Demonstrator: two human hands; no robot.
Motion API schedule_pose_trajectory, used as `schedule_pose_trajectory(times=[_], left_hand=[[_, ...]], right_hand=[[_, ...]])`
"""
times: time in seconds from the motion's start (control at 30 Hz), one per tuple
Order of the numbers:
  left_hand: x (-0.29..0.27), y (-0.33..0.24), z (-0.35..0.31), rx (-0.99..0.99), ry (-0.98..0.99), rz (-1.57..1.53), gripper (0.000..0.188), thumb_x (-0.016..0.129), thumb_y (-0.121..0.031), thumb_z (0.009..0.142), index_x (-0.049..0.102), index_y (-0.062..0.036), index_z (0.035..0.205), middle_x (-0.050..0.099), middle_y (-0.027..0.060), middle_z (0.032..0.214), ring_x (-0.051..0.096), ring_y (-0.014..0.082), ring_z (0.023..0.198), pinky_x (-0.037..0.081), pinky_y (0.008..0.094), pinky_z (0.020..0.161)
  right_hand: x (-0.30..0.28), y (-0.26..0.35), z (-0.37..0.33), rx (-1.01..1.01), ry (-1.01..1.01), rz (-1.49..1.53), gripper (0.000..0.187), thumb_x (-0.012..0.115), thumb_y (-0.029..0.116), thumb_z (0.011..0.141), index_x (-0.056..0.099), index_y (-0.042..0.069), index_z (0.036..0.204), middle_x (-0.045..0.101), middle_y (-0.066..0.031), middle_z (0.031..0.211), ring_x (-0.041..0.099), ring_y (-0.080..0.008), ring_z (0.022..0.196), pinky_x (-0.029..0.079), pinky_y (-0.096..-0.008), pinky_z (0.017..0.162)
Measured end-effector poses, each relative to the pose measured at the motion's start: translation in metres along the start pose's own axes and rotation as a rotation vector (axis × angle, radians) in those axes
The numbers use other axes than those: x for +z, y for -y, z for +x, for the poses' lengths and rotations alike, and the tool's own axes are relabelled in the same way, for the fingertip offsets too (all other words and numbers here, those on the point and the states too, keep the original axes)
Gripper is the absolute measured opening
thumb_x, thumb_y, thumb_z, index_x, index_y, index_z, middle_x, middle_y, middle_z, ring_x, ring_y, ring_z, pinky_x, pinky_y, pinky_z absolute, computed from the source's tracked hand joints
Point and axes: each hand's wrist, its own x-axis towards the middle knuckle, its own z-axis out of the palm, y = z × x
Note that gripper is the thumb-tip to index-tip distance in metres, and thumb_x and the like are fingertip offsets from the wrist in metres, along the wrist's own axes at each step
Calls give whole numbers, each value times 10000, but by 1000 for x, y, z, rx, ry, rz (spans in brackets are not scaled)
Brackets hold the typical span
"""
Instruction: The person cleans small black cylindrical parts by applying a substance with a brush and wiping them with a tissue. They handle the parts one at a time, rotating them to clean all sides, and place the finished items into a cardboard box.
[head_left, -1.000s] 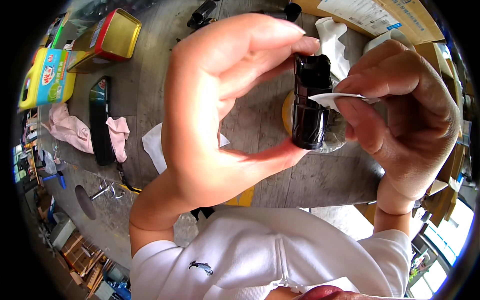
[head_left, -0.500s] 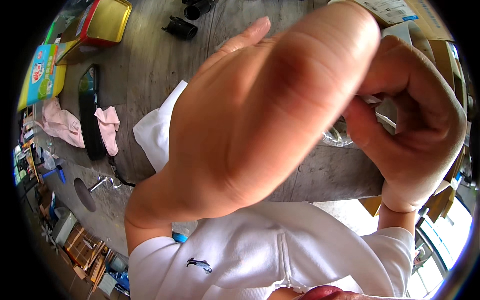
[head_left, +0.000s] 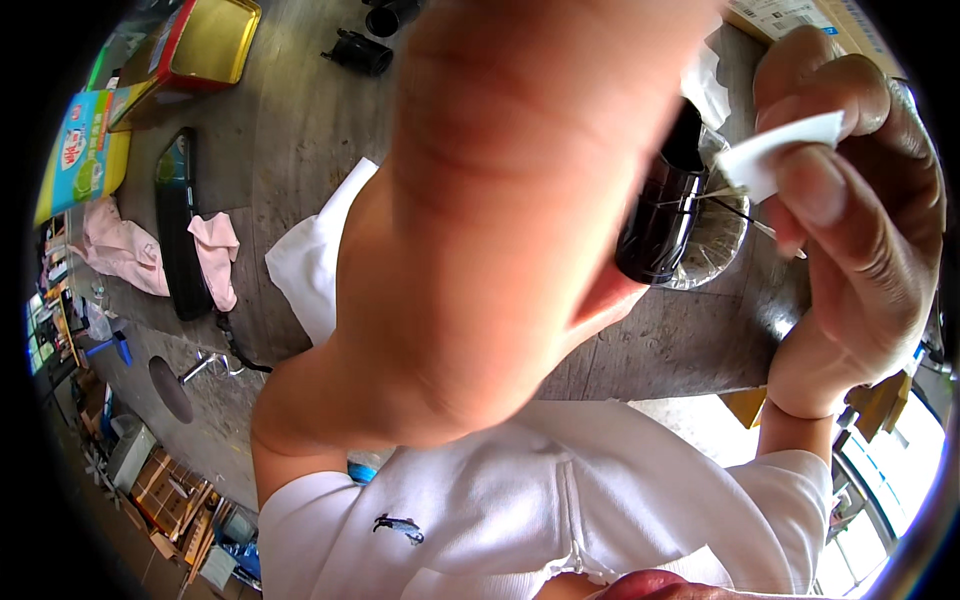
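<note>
My left hand [head_left: 490, 240] looms close and blurred over the middle of the view, closed around a glossy black hollow cylinder [head_left: 658, 225] whose open end points up and away. Most of its fingers are hidden behind the hand itself. At the right, my right hand [head_left: 865, 220] pinches a small white strip [head_left: 775, 155] between thumb and fingers. Thin wire-like pieces stretch from near the cylinder toward this hand. Behind the cylinder, a round bundle in clear plastic [head_left: 728, 235] lies on the grey wooden table [head_left: 670, 350].
Two black cylinder parts [head_left: 358, 53] sit at the far side. On the left are a dark phone [head_left: 180, 230], pink cloth [head_left: 125, 245], a red and gold tin [head_left: 215, 50] and a bright package [head_left: 85, 145]. White cloth [head_left: 310, 260] lies beside my left wrist. A cardboard box [head_left: 850, 30] stands far right.
My left hand has turned and shifted left, so the black cylinder now shows. My right hand has drawn slightly away to the right, and the white strip in its pinch has come into view.
</note>
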Motion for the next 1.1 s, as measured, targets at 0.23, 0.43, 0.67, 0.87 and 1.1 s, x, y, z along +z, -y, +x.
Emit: schedule_pose_trajectory(times=[0.23,0.43,0.67,0.87,1.1], left_hand=[[-2,-7,4,-50,-32,-127,1019,830,-142,545,226,8,1352,477,248,1249,521,348,1134,403,431,983],[0,-12,8,-71,-62,-214,1054,843,-193,542,215,6,1364,468,248,1264,511,345,1147,393,435,995],[2,-21,12,-123,-119,-303,1097,860,-252,539,202,4,1378,457,247,1280,499,341,1163,381,439,1009],[11,-29,21,-181,-175,-416,1135,873,-303,536,190,2,1390,448,247,1295,489,338,1177,371,443,1021],[-3,13,25,95,155,-770,1199,884,-363,516,162,10,1398,452,242,1286,447,354,1215,354,467,1036]], right_hand=[[-12,7,26,-167,290,150,232,604,253,798,505,58,877,622,-199,973,586,-182,858,438,-281,760],[-8,10,35,-215,447,222,278,556,371,859,485,109,800,632,-231,941,593,-199,830,425,-291,740],[-18,2,44,-261,574,286,276,582,349,843,484,96,792,630,-246,924,597,-238,870,436,-328,774],[-14,-2,39,-262,497,390,272,616,320,822,489,83,777,635,-230,913,589,-247,883,435,-360,799],[-10,1,36,-237,476,445,267,632,316,815,514,80,772,626,-215,952,583,-221,860,419,-326,817]])
